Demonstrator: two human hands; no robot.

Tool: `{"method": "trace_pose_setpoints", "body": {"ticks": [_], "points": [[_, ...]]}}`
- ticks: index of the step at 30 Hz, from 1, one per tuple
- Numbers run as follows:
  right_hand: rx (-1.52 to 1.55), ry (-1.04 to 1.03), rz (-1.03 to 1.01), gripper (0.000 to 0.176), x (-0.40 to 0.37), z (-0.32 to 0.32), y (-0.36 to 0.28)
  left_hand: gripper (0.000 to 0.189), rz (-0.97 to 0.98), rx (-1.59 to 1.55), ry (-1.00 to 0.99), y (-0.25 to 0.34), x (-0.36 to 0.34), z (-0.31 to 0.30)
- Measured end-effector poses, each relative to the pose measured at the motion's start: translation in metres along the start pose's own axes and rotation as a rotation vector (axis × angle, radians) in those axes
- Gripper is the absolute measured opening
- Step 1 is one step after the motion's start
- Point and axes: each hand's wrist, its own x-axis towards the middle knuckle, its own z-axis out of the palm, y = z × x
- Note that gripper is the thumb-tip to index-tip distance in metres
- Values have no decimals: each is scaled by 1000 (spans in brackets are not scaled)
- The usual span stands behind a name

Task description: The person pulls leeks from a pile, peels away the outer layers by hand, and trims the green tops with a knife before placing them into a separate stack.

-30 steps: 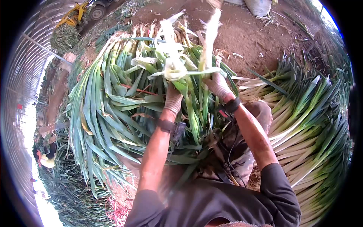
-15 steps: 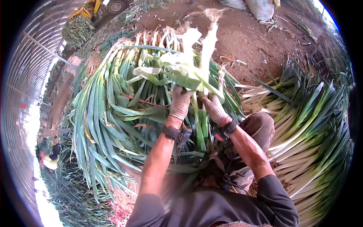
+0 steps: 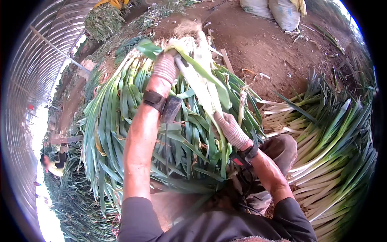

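Note:
A long green onion [image 3: 201, 86] slants across the middle of the view, its white shaft and blurred roots pointing away from me. My right hand [image 3: 230, 128], in a striped knit glove, is closed round its green lower part. Near the root end, my gloved left hand [image 3: 167, 66] is closed on a loose outer leaf [image 3: 150, 48]. Another peeled-back strip hangs along the shaft. Under both hands lies a large pile of unpeeled green onions [image 3: 113, 109], roots at the far side. The left fingertips are partly hidden.
Peeled green onions with white shafts [image 3: 318, 173] lie stacked to my right, past my knee [image 3: 278, 149]. Full sacks [image 3: 284, 14] stand on the bare soil [image 3: 254, 48] at the back. Another person [image 3: 54, 165] is at the far left, beside more greens.
My left hand has moved up and left, from beside the right hand to near the root end. The onion now leans left at the top. My right hand has dropped slightly, still holding it.

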Motion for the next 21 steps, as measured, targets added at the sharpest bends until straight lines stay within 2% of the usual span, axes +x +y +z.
{"method": "trace_pose_setpoints", "body": {"ticks": [1,2,4,6,8,9,11,12,13,14,15,16,17,18,20,21], "points": [[46,-11,-18,51,1,0,-6,22,-105,-159,47,7,9,-5],[66,16,-32,51,2,3,-10,20,-203,-277,206,13,11,4],[44,20,-41,52,-4,9,-21,18,425,1537,-10,28,-13,9],[-49,-56,110,53,-21,4,-26,16,325,-134,247,33,14,-18],[-156,-30,103,54,-38,0,4,17,547,31,26,103,54,-86],[-141,-41,137,55,-38,-5,8,18,415,138,93,133,54,-120],[-157,51,129,55,-28,-10,8,23,131,609,234,155,36,-108],[-171,87,121,55,-20,-11,7,29,-17,952,311,142,12,-69],[-98,124,49,52,-12,-12,13,47,-168,1099,182,132,-19,-38],[-51,123,97,51,-7,-12,10,61,-97,1270,-89,108,-30,-34],[-74,134,105,51,-6,-9,11,77,-31,1140,-153,89,-48,-16],[-101,143,110,51,-5,-7,12,88,23,1038,-135,75,-60,1],[-125,117,93,50,-6,-1,7,90,7,977,-250,72,-63,17],[-145,95,77,50,-10,4,3,86,122,824,-175,50,-64,23],[-190,31,72,50,-14,8,3,77,-53,730,-253,32,-61,31],[-200,16,88,50,-14,9,6,63,-161,715,-311,30,-59,29]]}}
